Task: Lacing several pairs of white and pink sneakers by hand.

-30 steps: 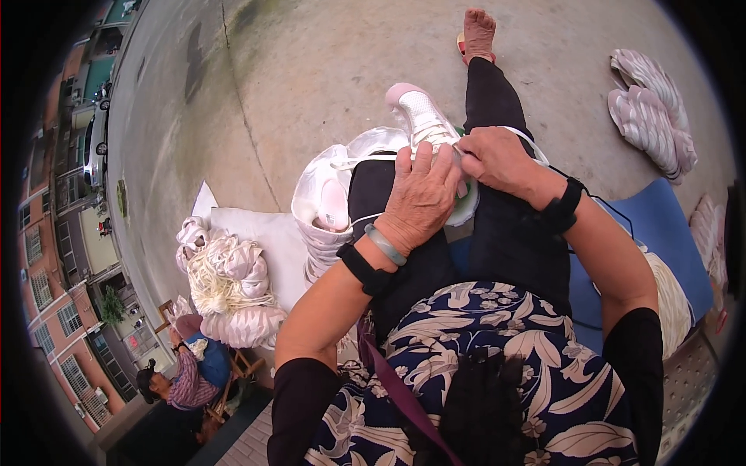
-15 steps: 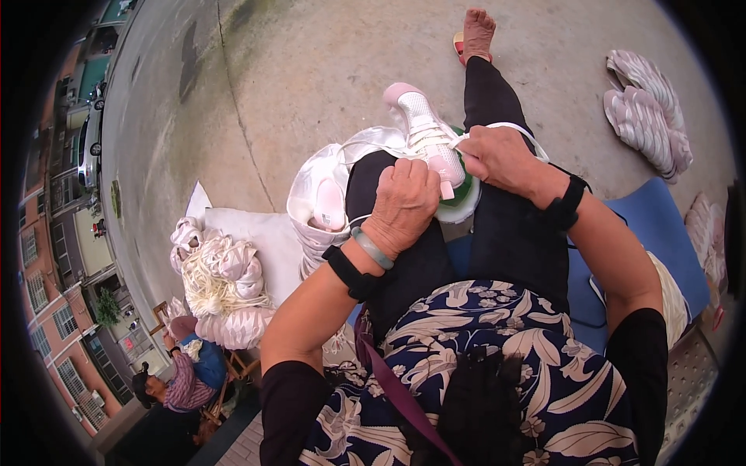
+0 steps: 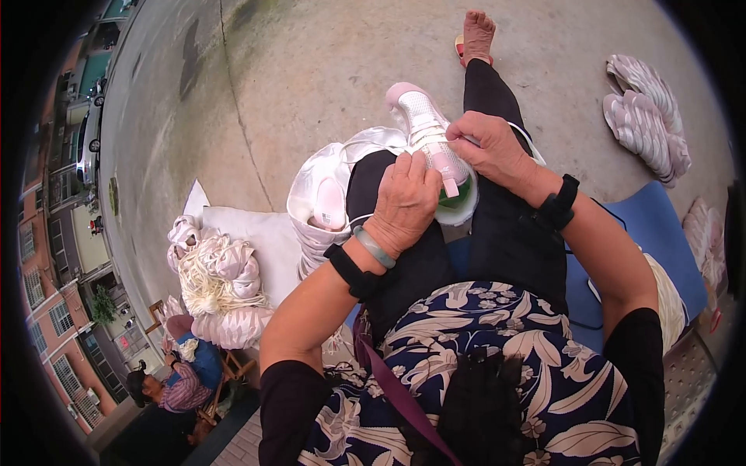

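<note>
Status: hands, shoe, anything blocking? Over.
Left hand curled at shoe's left side, grip hidden. Right hand pinching white lace. Shoe between legs, toe pointing away. Left hand partly covers shoe's edge.

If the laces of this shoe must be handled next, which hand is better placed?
Probably the right hand: its fingertips are at the laces of the shoe, while the left hand is lower in view, beside the pink tongue.

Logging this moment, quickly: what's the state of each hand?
Left hand: curled closed by the shoe; contents hidden.
Right hand: pinched closed, apparently on a white lace.
</note>
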Demonstrator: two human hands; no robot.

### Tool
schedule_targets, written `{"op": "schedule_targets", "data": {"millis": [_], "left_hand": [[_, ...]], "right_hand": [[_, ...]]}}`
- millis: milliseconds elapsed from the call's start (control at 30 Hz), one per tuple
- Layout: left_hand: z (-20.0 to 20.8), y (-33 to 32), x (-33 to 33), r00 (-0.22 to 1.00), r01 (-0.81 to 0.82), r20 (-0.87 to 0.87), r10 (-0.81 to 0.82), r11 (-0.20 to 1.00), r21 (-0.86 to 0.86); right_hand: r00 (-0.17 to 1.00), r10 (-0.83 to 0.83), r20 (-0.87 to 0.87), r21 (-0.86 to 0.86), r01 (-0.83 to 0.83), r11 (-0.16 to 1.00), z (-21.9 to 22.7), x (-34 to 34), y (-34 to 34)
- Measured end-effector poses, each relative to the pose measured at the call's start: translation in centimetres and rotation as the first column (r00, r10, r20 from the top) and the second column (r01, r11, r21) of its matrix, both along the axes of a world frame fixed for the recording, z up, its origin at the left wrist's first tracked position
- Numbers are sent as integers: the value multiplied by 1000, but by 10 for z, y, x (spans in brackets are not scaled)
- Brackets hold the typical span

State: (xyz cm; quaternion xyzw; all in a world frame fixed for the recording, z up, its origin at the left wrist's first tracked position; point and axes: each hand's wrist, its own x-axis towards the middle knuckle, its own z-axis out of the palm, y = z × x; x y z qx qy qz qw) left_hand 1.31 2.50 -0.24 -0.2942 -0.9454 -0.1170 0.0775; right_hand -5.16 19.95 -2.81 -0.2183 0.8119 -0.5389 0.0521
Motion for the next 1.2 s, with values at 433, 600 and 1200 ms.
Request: {"op": "schedule_targets", "data": {"millis": [433,600,1200], "left_hand": [[-3,0,-4,1000,0,15,-2,993,121],[-6,-1,-6,999,43,16,-45,993,110],[17,0,0,987,-48,157,24,987,151]], "right_hand": [[994,105,-7,79,-104,991,-19,-5,-7],[953,231,-195,261,-176,949,-12,-10,-8],[980,-82,184,534,-29,845,-13,44,206]]}}
